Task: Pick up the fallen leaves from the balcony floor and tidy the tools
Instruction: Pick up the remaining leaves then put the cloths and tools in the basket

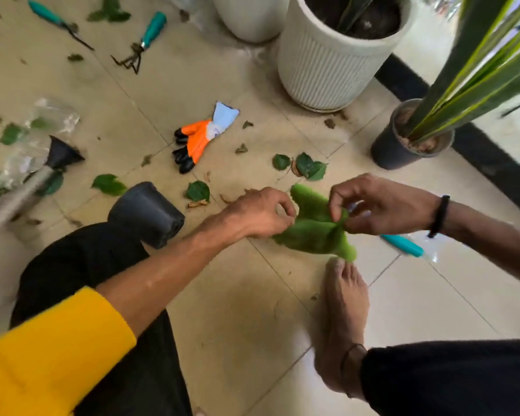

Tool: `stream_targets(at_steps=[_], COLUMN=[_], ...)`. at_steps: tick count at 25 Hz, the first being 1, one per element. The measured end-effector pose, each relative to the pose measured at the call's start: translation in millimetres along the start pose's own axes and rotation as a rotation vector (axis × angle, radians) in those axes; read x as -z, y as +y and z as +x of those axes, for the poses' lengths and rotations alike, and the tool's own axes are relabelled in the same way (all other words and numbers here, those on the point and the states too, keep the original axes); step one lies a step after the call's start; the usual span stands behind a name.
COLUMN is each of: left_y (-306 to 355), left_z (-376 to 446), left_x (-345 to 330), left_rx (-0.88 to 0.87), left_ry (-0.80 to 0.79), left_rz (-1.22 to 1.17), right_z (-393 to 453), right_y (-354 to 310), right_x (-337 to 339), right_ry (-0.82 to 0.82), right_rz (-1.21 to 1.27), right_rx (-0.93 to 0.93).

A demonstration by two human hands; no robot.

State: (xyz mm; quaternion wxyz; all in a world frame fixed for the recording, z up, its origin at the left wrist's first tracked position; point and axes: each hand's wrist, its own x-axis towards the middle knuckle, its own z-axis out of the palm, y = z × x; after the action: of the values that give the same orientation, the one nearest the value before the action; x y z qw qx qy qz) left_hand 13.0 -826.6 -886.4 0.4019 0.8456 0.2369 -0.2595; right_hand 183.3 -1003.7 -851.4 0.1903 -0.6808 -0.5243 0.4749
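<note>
Your left hand [260, 213] and right hand [376, 205] meet just past centre frame, both w/ fingers curled, pinching a green bag [312, 232] between them; it's blurred, so can't tell if it's thin plastic or cloth. Bag hangs just above your bare foot [342, 313], which is flat on the tiled floor [240, 295]. Leaves [309, 168] lie on the floor at 12 o'clock from your hands, near; one more leaf [198, 191] at 10 o'clock, and others scattered out toward 9 o'clock beside a clear plastic wrap [47, 121]. Orange glove [198, 139] w/ black fingertips at 11 o'clock, apart from the leaves. Tools: a teal-handled hand rake [144, 40] and a teal-handled tool [56, 21] far off at 11 o'clock, well apart from you; a third teal handle [403, 246] on the floor at 4 o'clock from your right hand, partly under the wrist. Small black pot [147, 214] on its side, touching your knee at 9 o'clock. White ribbed planter [327, 58] at 12 o'clock; dark pot w/ striped plant [409, 142] at 1 o'clock.
</note>
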Motion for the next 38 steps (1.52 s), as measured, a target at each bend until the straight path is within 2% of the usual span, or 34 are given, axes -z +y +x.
stream_targets(at_steps=[2,4,6,7,11,13,15,18,19,22,23,24,26,27,29,34,38], left_y=[2.1,-10.5,-26.3,-33.3,-56.9,-70.4,-82.4,-91.5,-91.8,-86.3,-82.4,-78.6,-75.8,-76.0,-77.0,-65.4,-65.1], left_z=[-7.5,-8.3,-6.6,-7.0,-11.3,-17.8,-21.7,-26.7,-29.6,-34.1,-34.8,-34.6,-30.8,-28.9,-26.5,-25.0,-11.8], left_x=[-2.8,-1.5,2.4,5.3,0.0,1.4,16.7,42.4,44.1,27.1,20.8,17.6,16.9,17.7,17.6,3.7,-0.5], left_rx=[-0.024,0.013,0.082,0.1,0.351,0.457,0.479,0.382,0.386,0.479,0.487,0.47,0.409,0.384,0.384,0.471,0.457], left_ry=[-0.085,-0.138,-0.123,-0.064,0.139,0.23,0.345,0.483,0.506,0.444,0.412,0.396,0.394,0.403,0.43,0.424,0.412], left_rz=[0.002,0.134,0.203,0.089,-0.976,-1.234,-1.444,-1.696,-1.727,-1.71,-1.714,-1.725,-1.744,-1.755,-1.761,-1.706,-1.718], right_z=[-28.6,-48.6,-52.7,-47.5,-9.9,11.4,37.0,100.7,122.9,172.3,178.8,181.1,183.0,186.0,201.3,241.6,242.8], right_y=[-8.2,-14.0,-10.6,-7.7,-10.3,-23.8,-32.9,-25.7,-19.6,14.8,30.0,42.7,66.2,72.6,77.6,81.2,93.7], right_x=[17.7,33.0,37.5,34.5,2.6,-9.0,-14.6,-21.7,-23.6,-18.5,-16.3,-16.1,-23.6,-29.0,-40.6,-68.8,-79.4], right_ry=[-0.076,-0.139,-0.185,-0.215,-0.4,-0.552,-0.585,-0.473,-0.352,0.275,0.411,0.472,0.49,0.499,0.547,0.596,0.704], right_rz=[-0.038,-0.081,-0.199,-0.297,-0.603,-0.653,-0.731,-0.819,-0.799,-0.551,-0.45,-0.352,-0.157,-0.102,-0.105,-0.293,-0.278], right_rx=[-0.049,-0.146,-0.244,-0.288,-0.452,-0.467,-0.422,-0.391,-0.416,-0.584,-0.679,-0.788,-0.935,-0.945,-0.87,-0.654,-0.489])
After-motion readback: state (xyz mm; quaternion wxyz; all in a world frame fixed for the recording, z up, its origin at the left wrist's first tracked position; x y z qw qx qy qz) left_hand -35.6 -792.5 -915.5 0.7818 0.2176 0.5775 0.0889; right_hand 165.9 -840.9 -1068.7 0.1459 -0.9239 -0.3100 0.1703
